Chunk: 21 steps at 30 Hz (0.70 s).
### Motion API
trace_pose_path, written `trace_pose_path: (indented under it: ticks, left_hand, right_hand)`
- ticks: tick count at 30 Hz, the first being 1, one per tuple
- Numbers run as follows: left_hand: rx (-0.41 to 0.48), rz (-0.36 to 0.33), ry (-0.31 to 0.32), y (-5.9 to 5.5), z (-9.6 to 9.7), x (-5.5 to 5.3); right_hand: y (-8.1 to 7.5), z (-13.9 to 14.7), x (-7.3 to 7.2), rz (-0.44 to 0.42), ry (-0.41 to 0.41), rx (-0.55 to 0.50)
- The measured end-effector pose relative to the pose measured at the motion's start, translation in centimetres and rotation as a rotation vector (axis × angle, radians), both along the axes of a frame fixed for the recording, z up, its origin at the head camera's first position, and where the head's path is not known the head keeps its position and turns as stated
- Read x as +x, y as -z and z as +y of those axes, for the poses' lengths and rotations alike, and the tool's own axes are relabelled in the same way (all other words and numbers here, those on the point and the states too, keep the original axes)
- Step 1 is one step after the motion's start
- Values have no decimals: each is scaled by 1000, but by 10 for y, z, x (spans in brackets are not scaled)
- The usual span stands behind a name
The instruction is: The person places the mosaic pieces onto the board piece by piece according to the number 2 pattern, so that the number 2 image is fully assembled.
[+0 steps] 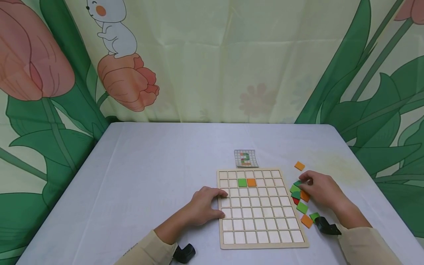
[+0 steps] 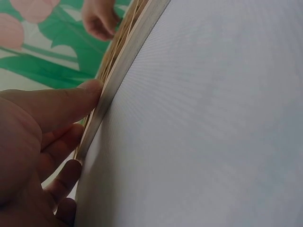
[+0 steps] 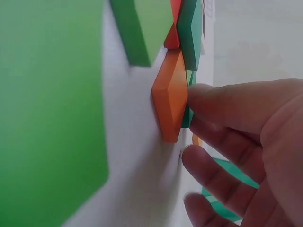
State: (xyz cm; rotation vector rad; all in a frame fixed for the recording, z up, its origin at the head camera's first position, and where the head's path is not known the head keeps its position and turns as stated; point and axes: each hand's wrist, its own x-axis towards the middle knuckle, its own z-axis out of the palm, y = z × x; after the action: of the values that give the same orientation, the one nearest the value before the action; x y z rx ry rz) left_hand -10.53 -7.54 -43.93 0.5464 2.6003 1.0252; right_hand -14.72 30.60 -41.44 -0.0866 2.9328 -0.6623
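Note:
A wooden grid board [image 1: 261, 246] with white square cells lies on the table, a light green tile [image 1: 242, 182] and an orange tile [image 1: 251, 182] side by side in its second row. My left hand [image 1: 206, 206] rests at the board's left edge, thumb and forefinger spread along the frame. To the right of the board, my right hand [image 1: 322, 189] pinches a dark green tile [image 1: 296, 183] between thumb and forefinger at the top of a loose pile. An orange tile [image 3: 169, 97] stands just in front of those fingertips in the right wrist view.
Several loose tiles in green, orange and red lie along the board's right side, with a light green tile [image 1: 302, 207] among them. A single orange tile [image 1: 299, 166] lies farther back. Behind the board is a small pattern card [image 1: 246, 158] on the white tablecloth [image 1: 149, 165].

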Motion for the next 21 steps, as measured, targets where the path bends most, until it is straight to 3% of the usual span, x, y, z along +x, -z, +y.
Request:
trace_pose_path:
  ticks: [21]
  left_hand:
    - [-4,-11,-10,-1,0,0]
  right_hand:
    - [-4,-9,-7,-34,-12,21]
